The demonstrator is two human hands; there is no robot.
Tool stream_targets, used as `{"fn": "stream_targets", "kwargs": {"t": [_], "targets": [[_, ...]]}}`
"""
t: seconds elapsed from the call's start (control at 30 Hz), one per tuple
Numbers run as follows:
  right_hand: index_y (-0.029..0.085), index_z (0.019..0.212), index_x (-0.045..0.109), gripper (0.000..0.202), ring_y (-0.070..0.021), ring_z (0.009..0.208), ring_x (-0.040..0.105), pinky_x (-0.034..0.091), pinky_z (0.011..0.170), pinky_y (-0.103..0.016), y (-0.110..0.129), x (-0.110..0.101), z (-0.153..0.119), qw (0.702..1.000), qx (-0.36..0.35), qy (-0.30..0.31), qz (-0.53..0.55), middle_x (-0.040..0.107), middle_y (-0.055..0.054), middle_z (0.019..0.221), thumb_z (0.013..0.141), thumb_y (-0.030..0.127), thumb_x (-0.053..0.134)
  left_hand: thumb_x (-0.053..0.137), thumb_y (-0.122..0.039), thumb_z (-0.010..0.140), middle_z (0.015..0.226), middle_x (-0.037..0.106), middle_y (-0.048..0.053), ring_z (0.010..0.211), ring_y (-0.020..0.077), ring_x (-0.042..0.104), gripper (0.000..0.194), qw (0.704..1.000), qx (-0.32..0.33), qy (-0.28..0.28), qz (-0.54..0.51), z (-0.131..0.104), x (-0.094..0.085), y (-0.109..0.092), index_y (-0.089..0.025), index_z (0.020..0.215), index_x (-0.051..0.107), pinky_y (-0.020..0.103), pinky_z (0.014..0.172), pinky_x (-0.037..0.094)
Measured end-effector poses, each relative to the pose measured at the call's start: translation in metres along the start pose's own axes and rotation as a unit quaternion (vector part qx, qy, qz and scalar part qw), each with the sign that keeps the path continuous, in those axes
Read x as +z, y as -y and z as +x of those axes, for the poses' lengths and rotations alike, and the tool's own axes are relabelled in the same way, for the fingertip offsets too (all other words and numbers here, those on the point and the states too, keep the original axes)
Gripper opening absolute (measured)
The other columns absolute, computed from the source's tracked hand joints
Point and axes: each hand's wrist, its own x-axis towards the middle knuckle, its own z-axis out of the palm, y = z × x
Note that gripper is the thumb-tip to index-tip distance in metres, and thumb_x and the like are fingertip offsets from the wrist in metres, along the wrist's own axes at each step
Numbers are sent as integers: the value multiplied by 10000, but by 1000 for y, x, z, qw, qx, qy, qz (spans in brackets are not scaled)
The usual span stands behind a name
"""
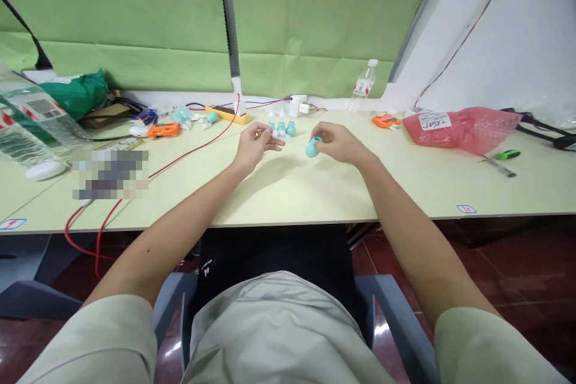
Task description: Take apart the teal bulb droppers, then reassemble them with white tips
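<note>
My right hand (335, 141) pinches a small teal rubber bulb (310, 149) just above the table, its open mouth tilted up toward the fingers. To its left, my left hand (255, 147) has thumb and index finger pressed together while the other fingers reach forward. Whatever sits in that pinch is too small to make out. Right behind these fingertips, 3 teal bulbs with pointed clear tips (291, 128) stand in a row. Small whitish pieces (281, 134) show by the fingertips; I cannot tell whether the hand touches them.
A yellow tool (227, 114) and orange clamp-like tool (164, 131) lie at left, near bagged teal parts (180, 118). A plastic bottle (363, 87) stands at the back. Rightward are another orange tool (386, 121), a red bag (463, 129) and a green-handled tool (508, 155). A red cable (193, 150) crosses the table.
</note>
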Motion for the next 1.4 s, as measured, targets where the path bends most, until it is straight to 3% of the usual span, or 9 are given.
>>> {"fn": "stream_targets", "kwargs": {"t": [0.1, 0.2, 0.33, 0.53, 0.7, 0.97, 1.03, 1.2, 1.4], "targets": [[214, 972, 747, 245, -192, 763, 625, 517, 701, -340, 17, 30, 11, 999, -18, 24, 25, 717, -44, 997, 744, 230, 660, 822, -597, 845, 756, 690, 1, 786, 209, 806, 495, 1000, 3, -1, -3, 1, 0, 1, -193, 911, 543, 343, 745, 659], [214, 967, 775, 240, -209, 787, 623, 517, 742, -362, 18, 45, 22, 1000, -12, -4, -6, 700, -45, 943, 744, 274, 712, 816, -556, 864, 728, 685, -6, 772, 204, 804, 459, 1000, 9, -5, -6, 3, -1, 3, -190, 908, 542, 355, 761, 664], [210, 859, 758, 149, -256, 888, 632, 505, 836, -405, 10, 48, 27, 995, -39, -62, -64, 682, -64, 929, 752, 314, 773, 833, -533, 853, 718, 696, -1, 756, 205, 801, 455, 1000, 9, -1, -15, 3, -3, 6, -185, 888, 542, 379, 780, 670], [226, 784, 680, 153, -275, 869, 566, 452, 907, -439, 4, 51, 21, 981, -112, -34, -153, 625, -60, 804, 872, 343, 725, 880, -537, 799, 741, 720, 15, 791, 218, 809, 490, 999, 6, 28, -22, 1, -1, 8, -173, 865, 558, 401, 811, 677], [216, 939, 697, 94, -262, 877, 570, 478, 831, -401, -1, 56, 14, 984, -106, -37, -141, 549, -69, 929, 902, 292, 655, 890, -541, 788, 758, 714, 10, 837, 226, 817, 505, 999, -3, 38, -27, 0, 0, 7, -174, 867, 553, 416, 864, 676], [199, 811, 661, 21, -243, 842, 572, 467, 798, -370, -9, 61, 15, 970, -57, -57, -231, 553, -84, 972, 831, 194, 660, 923, -472, 770, 820, 714, 22, 902, 240, 815, 460, 992, -21, 112, -49, -5, 1, 1, -148, 896, 622, 443, 943, 664], [180, 868, 683, 49, -248, 862, 587, 444, 781, -356, -5, 61, 13, 959, -40, -39, -278, 603, -108, 1016, 859, 193, 637, 893, -463, 811, 854, 726, 42, 873, 223, 810, 428, 991, -33, 122, -30, -6, 1, -1, -128, 951, 666, 405, 903, 668], [167, 991, 714, 143, -275, 899, 635, 373, 735, -353, 10, 62, 9, 933, -19, 4, -359, 720, -130, 996, 921, 210, 597, 772, -593, 896, 813, 712, 52, 615, 147, 713, 482, 982, -56, 178, 36, -9, 2, -4, -134, 992, 663, 264, 526, 544], [156, 990, 718, 150, -281, 885, 671, 319, 690, -354, 13, 63, 6, 924, -2, 30, -382, 768, -145, 999, 924, 236, 610, 859, -570, 817, 857, 755, 91, 671, 183, 744, 512, 974, -65, 214, 47, -13, 0, -8, -144, 994, 637, 300, 570, 588]]}}
